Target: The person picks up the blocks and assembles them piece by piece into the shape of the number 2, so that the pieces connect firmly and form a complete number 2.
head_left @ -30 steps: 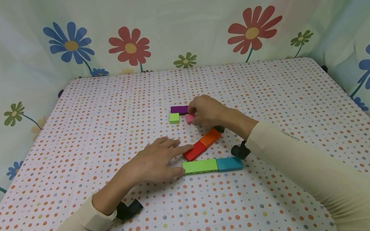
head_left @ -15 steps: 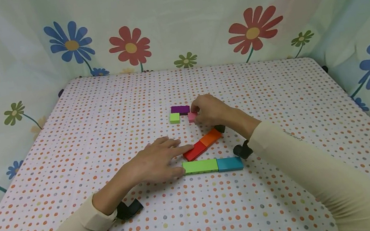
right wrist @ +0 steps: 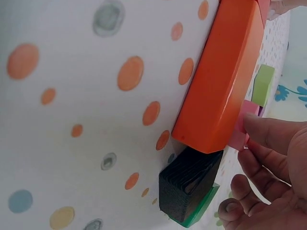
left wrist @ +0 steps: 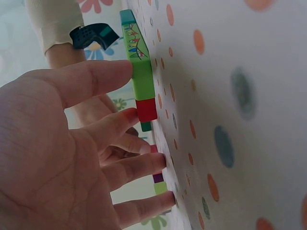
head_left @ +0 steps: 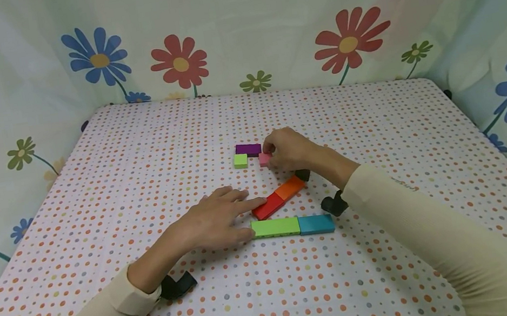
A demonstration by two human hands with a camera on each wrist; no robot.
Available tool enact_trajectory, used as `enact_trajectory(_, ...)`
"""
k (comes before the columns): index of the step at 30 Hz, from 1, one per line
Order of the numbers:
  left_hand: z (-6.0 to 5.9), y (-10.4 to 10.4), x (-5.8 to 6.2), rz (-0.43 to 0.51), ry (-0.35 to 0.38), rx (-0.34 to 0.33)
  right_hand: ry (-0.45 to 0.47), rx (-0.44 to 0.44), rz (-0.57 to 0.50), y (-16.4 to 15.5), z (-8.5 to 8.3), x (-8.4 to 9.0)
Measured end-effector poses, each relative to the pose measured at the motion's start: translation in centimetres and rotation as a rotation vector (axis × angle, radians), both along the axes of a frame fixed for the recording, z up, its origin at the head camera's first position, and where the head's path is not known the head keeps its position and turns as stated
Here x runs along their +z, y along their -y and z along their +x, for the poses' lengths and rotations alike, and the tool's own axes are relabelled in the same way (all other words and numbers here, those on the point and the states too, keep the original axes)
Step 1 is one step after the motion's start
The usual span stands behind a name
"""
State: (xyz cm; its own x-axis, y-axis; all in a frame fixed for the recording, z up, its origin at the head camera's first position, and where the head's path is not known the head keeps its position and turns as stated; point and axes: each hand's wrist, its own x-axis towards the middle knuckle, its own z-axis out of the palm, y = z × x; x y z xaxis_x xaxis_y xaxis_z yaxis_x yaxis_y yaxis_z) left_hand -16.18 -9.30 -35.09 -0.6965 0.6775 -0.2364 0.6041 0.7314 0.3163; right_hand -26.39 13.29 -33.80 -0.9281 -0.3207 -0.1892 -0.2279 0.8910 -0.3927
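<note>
Two pairs of blocks already lie joined end to end on the counter (head_left: 376,123): the long green block (head_left: 275,227) butts against the teal block (head_left: 316,224) at the near side, and just beyond them the red block (head_left: 267,207) meets the orange block (head_left: 288,187) on a slant. I judge these rows as laid, with the far cluster as what is left.

My right hand (head_left: 288,150) has its fingers curled round the small pink block (head_left: 264,159), pinching it just beside the purple block (head_left: 248,149), with the small green block (head_left: 241,161) to the left. I cannot tell whether the pink block rests on the cloth or is lifted off it. A dark block with a green underside (right wrist: 189,191) sits at the far end of the orange one, partly hidden in the head view.

My left hand (head_left: 216,224) lies flat with fingers straight, fingertips touching the near end of the red block and the left end of the long green one, gripping nothing.
</note>
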Motion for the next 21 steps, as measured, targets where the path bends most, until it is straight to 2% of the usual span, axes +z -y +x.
enact_trajectory(14,-0.08,-0.09,0.05,-0.017,0.007,0.018,0.009,-0.04,-0.007,-0.61,-0.3,-0.03)
enact_trajectory(21,-0.04,-0.15,0.04,-0.02,0.006,0.006,0.002,-0.048,-0.006,-0.88,-0.59,-0.3)
